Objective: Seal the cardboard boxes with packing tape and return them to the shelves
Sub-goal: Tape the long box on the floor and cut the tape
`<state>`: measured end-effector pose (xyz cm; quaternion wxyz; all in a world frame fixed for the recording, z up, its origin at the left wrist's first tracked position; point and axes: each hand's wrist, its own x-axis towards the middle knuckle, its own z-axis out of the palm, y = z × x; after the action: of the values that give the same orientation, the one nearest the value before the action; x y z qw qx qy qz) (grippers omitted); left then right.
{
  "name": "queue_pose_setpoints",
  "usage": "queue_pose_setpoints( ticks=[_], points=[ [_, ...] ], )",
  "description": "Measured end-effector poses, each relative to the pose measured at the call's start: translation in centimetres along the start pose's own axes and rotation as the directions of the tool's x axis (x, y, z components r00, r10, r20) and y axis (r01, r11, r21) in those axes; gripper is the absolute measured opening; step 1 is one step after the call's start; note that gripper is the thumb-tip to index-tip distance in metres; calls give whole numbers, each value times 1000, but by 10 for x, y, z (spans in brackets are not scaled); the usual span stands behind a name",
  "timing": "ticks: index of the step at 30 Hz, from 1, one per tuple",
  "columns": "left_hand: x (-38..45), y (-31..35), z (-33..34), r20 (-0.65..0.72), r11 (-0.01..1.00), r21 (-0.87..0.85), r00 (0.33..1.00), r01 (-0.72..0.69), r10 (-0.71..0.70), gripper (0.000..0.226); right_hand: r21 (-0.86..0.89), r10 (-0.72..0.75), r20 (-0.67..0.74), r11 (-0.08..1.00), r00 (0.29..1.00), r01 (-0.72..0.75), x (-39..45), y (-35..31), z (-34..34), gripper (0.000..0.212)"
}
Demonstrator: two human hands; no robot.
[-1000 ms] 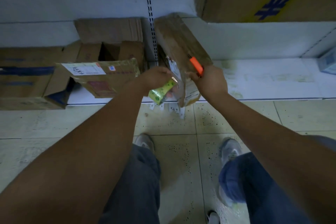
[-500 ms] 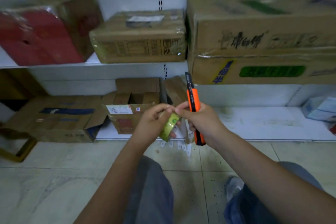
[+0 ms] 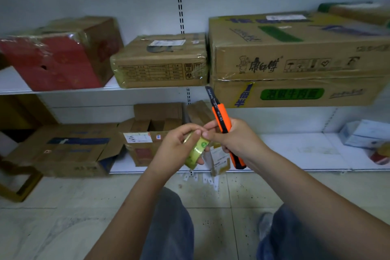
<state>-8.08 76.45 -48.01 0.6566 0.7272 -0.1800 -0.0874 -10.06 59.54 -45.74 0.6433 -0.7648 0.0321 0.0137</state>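
Observation:
My left hand [image 3: 176, 149] grips a yellow-green roll of packing tape [image 3: 196, 151] in front of the bottom shelf. My right hand [image 3: 232, 140] holds an orange and black utility knife [image 3: 223, 121], its tip pointing up, while its thumb and forefinger touch the top of the roll. Behind my hands a narrow cardboard box [image 3: 200, 112] leans on end on the bottom shelf [image 3: 295, 154]. To its left stands an open box [image 3: 145, 133] with a white label. A flattened open box [image 3: 63, 150] lies further left.
The upper shelf [image 3: 16, 88] carries a red-wrapped box [image 3: 54, 57], a taped brown box [image 3: 160, 63] and two large stacked cartons [image 3: 295, 61]. A white packet [image 3: 367, 135] sits at the right of the bottom shelf. A yellow frame [image 3: 21, 186] stands on the tiled floor, left.
My view has lifted from the bottom shelf to both shelves. My hands came off the leaning box and drew together in front of me, the right fingers now at the tape roll.

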Motion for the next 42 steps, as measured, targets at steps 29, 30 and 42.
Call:
queue_pose_setpoints(
  ticks=[29,30,42],
  points=[
    [-5,-42,39,204,912,-240,936,332,-287,30,-214,-67,-148,976,987,35,-5,46,-28,19],
    [-7,-41,39,244,879,-306,923,365,-298,37,-215,-53,-120,976,991,26,-3,45,-31,19],
    [-8,-36,64,163,855,-287,902,432,-400,13,-325,-173,-63,935,983,143,-6,47,-41,18]
  ],
)
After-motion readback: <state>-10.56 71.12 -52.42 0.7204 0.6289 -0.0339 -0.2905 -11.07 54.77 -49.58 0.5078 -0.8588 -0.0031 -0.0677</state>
